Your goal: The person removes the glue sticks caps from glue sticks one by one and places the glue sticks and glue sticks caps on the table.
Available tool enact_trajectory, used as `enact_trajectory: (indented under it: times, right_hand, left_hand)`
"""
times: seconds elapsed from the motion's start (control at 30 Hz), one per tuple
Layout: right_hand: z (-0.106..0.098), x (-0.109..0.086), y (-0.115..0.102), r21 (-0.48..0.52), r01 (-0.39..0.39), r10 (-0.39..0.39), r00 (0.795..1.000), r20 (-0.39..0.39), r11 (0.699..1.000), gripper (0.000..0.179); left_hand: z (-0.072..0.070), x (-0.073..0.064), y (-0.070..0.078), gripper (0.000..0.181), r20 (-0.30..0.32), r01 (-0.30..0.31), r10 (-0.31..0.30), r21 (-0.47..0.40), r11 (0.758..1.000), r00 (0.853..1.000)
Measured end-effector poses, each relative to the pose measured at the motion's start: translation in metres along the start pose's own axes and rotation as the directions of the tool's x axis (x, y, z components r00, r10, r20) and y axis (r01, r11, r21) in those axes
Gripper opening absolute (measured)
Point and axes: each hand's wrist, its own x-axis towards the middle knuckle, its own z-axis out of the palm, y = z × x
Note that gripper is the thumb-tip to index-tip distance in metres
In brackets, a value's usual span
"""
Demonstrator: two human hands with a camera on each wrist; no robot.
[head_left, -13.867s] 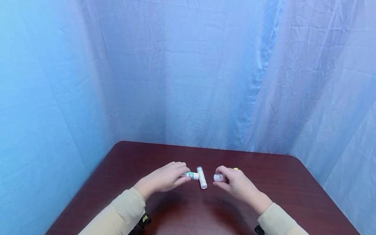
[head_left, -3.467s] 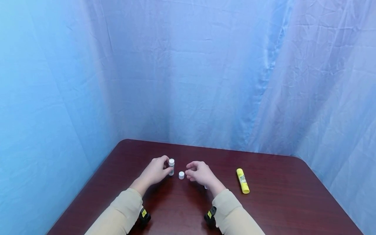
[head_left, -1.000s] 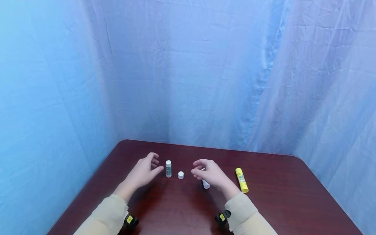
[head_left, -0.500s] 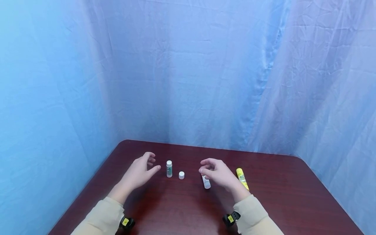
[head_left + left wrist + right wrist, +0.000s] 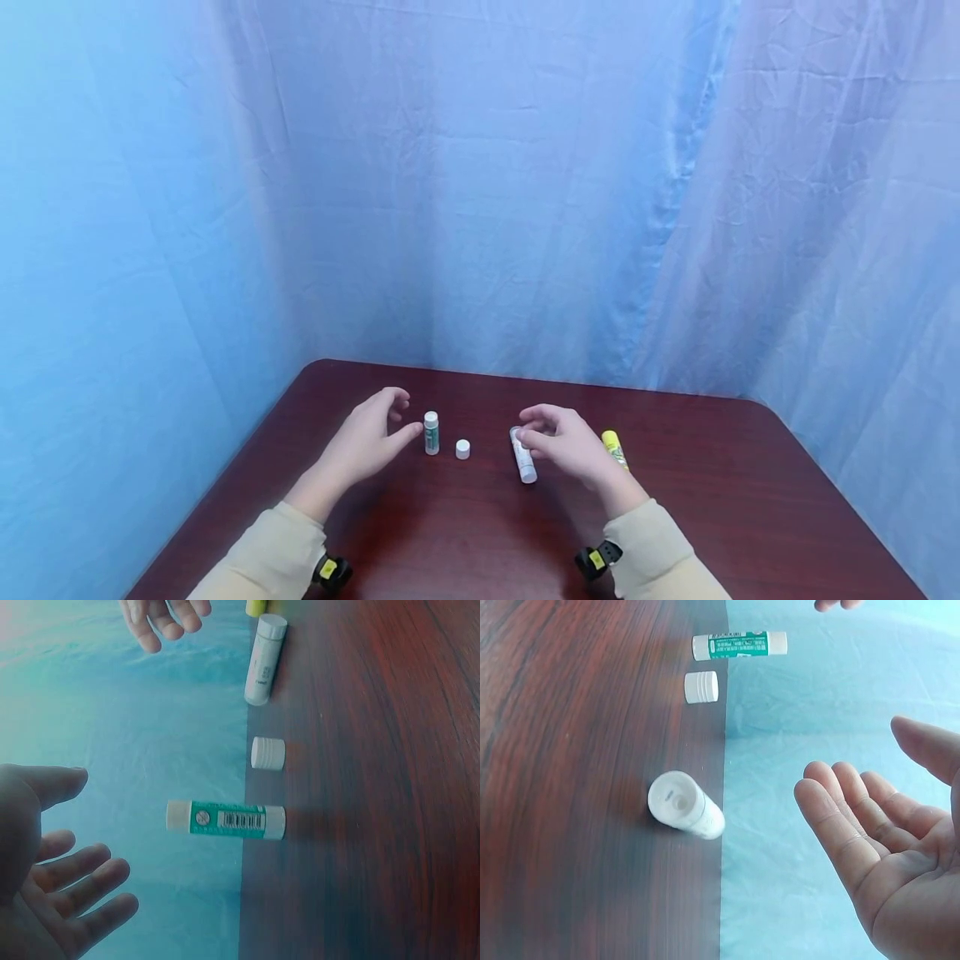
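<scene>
A glue stick with a green label (image 5: 431,435) stands upright on the table, its white end up. Beside it on the right sits a small white cap (image 5: 462,450), ridged in the left wrist view. My left hand (image 5: 362,442) hovers left of the green-labelled stick, fingers relaxed and holding nothing; in the left wrist view a gap separates them. A white glue stick (image 5: 527,468) lies on its side further right. Over its far end is my right hand (image 5: 570,446), fingers loosely bent, nothing in them. Behind that hand lies a yellow glue stick (image 5: 613,447), partly hidden by the wrist.
The dark red wooden table (image 5: 465,533) has rounded far corners. Blue cloth (image 5: 480,208) hangs behind it and along both sides. Each wrist wears a black strap device, such as the right one (image 5: 596,560).
Earlier my left hand held the green-labelled glue stick and my right hand the cap; both now stand released on the table. Lately my right hand drifted right, uncovering more of the white glue stick.
</scene>
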Motion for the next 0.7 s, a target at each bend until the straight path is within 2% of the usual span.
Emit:
enact_trajectory:
  times: [0.23,0.47,0.7]
  right_hand:
    - [-0.007,-0.002,0.004,0.021,0.004,-0.004,1.0,-0.011,1.0,0.041]
    - [-0.014,-0.003,0.006,0.021,-0.002,0.002,1.0,-0.018,1.0,0.04]
    - [-0.02,-0.006,0.007,0.013,0.001,-0.001,1.0,-0.028,1.0,0.04]
  left_hand:
    - [0.005,0.004,0.014,0.046,0.011,-0.022,0.022,-0.006,1.0,1.0]
    - [0.01,0.008,0.023,0.043,0.024,-0.069,0.07,-0.029,0.997,0.997]
    - [0.02,0.011,0.031,0.041,0.039,-0.064,0.066,-0.051,0.997,0.997]
